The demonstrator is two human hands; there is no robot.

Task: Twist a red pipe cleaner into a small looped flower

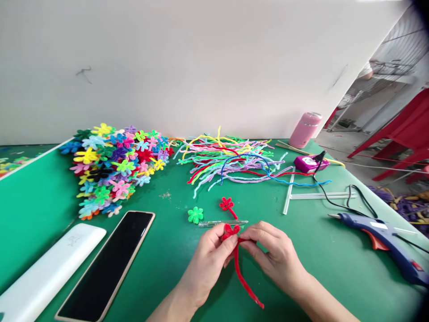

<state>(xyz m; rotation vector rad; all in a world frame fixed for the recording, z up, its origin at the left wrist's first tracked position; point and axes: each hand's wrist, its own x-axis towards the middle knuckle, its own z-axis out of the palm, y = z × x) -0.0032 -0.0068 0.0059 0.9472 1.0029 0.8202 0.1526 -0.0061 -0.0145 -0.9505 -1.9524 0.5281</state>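
Between my two hands is a red pipe cleaner (241, 277), partly bent into flower petals, with one long end hanging down toward me. My left hand (212, 252) pinches the looped petals between thumb and fingers. With thumb and fingertips, my right hand (273, 248) grips the same pipe cleaner just right of the petals. Just beyond my hands lie a clear pen (217, 223), a finished red flower with a short stem (227, 204) and a green flower (195, 215).
At the back left rises a heap of colourful flowers (117, 165); loose pipe cleaners (231, 161) spread centrally. A phone (110, 264) and white case (53, 273) lie left. Right are a glue gun (385, 241), glue sticks (318, 196), a purple box (306, 164) and a pink bottle (304, 129).
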